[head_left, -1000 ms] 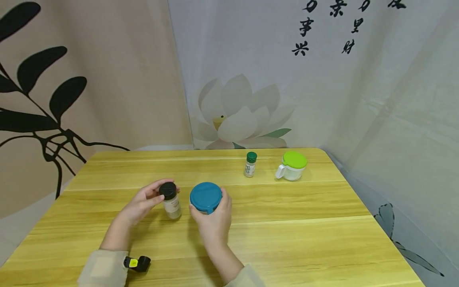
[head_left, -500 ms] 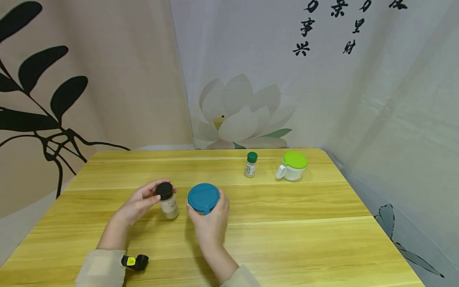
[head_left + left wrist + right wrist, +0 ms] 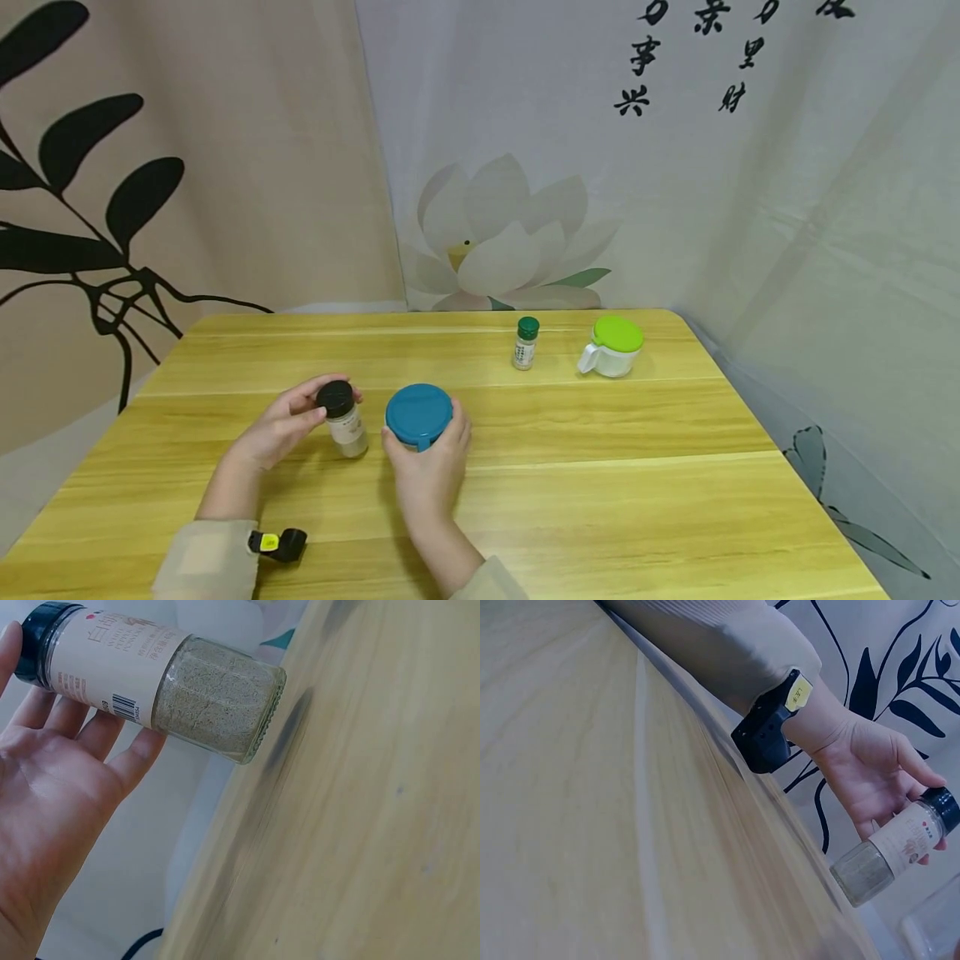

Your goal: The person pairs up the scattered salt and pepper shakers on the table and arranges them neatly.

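My left hand (image 3: 277, 427) grips a glass spice jar (image 3: 347, 432) near its black lid, with thumb and fingers on either side. The jar tilts a little and is held above the table. In the left wrist view its pale label and greyish powder (image 3: 217, 697) show clearly. Beside it, my right hand (image 3: 429, 475) holds a container with a round blue lid (image 3: 419, 412), its thumb and fingers around the sides. The lid hides most of the container's body from above. A clear edge of the container (image 3: 930, 922) shows at the right wrist view's lower corner.
Towards the back of the wooden table (image 3: 637, 500) stands a small green-capped spice bottle (image 3: 525, 343). To its right is a white-handled seasoning pot with a light green lid (image 3: 617, 346). A black wrist camera (image 3: 281, 544) sits on the left sleeve. Printed curtains hang behind.
Both hands have shifted slightly left in the head view, carrying the spice jar and the blue-lidded container along. The holds look the same. The two things at the back have stayed put.
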Demonstrator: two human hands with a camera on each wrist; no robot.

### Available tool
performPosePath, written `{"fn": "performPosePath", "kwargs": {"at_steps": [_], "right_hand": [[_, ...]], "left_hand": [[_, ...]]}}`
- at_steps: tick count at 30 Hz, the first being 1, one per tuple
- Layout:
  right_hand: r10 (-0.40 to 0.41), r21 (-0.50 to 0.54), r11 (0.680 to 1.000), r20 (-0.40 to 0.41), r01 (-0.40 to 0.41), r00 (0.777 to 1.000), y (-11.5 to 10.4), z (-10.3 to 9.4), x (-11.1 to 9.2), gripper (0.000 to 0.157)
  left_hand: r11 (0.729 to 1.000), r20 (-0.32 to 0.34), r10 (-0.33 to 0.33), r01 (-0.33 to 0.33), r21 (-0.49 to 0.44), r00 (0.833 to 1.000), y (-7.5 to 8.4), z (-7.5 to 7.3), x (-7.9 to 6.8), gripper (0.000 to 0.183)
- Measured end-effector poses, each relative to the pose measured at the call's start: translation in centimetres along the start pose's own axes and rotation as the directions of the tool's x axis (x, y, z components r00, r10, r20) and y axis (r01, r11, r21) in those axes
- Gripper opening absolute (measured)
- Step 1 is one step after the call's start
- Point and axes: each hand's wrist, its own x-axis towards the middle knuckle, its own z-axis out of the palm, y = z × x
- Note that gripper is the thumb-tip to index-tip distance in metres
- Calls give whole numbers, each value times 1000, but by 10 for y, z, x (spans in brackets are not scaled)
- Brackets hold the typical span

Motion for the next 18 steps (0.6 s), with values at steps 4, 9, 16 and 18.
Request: {"fn": "performPosePath", "kwargs": {"at_steps": [4, 9, 16, 18], "right_hand": [[9, 13, 1000, -26, -9, 1000, 1, 4, -2, 93], [24, 36, 999, -31, -23, 999, 3, 9, -4, 93], [24, 89, 996, -26, -22, 999, 3, 15, -6, 93], [16, 93, 996, -26, -14, 1000, 3, 17, -7, 93]], "left_hand": [[999, 5, -7, 7, -36, 1000, -2, -3, -2, 44], [997, -1, -44, 44, -57, 999, -7, -6, -5, 45], [997, 18, -28, 29, -76, 999, -8, -6, -4, 45], [997, 25, -19, 21, -79, 1000, -7, -5, -4, 46]]}}
